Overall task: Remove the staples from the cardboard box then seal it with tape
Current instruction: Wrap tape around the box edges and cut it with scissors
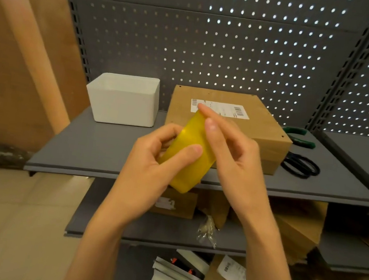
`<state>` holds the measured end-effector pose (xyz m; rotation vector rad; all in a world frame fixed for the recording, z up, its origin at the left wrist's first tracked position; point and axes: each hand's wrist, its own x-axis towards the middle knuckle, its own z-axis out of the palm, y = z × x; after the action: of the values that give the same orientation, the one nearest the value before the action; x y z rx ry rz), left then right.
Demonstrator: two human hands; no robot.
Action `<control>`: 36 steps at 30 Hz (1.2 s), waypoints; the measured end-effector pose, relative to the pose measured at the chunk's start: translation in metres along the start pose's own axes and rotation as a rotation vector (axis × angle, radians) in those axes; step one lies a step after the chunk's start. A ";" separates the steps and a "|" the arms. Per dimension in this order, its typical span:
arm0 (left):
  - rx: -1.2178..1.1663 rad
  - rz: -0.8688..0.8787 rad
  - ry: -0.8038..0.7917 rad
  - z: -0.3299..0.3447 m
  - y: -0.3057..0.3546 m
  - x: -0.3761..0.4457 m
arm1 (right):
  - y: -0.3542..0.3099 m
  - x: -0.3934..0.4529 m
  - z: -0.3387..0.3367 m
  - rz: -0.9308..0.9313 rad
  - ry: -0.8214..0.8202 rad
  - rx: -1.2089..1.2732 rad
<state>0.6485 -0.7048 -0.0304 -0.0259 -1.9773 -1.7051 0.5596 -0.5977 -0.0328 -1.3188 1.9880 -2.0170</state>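
A flat brown cardboard box (265,132) with a white shipping label lies on the grey shelf (96,151), towards the back. In front of it, above the shelf's front edge, my left hand (151,166) grips a yellow roll of tape (191,155), fingers curled round its side and thumb across its face. My right hand (229,151) is at the roll's top right, its fingertips touching the roll's upper edge. The far side of the roll is hidden by my fingers.
A white open bin (125,100) stands left of the box. Green-handled pliers (300,137) and black scissors (300,167) lie right of it. A perforated grey panel backs the shelf. Lower shelves hold cardboard boxes, a plastic bag and metal strips.
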 end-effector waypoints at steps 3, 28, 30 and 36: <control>0.017 -0.011 0.033 0.001 -0.001 -0.001 | 0.003 -0.002 0.005 -0.022 0.026 0.024; 0.005 -0.038 -0.134 -0.006 -0.005 0.009 | 0.008 0.009 -0.001 -0.061 -0.007 -0.342; 0.012 -0.032 -0.133 -0.006 -0.006 0.009 | 0.008 0.008 -0.002 -0.064 -0.006 -0.353; 0.032 -0.016 -0.134 -0.005 -0.005 0.010 | 0.008 0.008 -0.005 -0.049 -0.042 -0.386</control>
<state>0.6398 -0.7139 -0.0303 -0.1153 -2.1070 -1.7214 0.5475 -0.5990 -0.0340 -1.4675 2.4338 -1.6597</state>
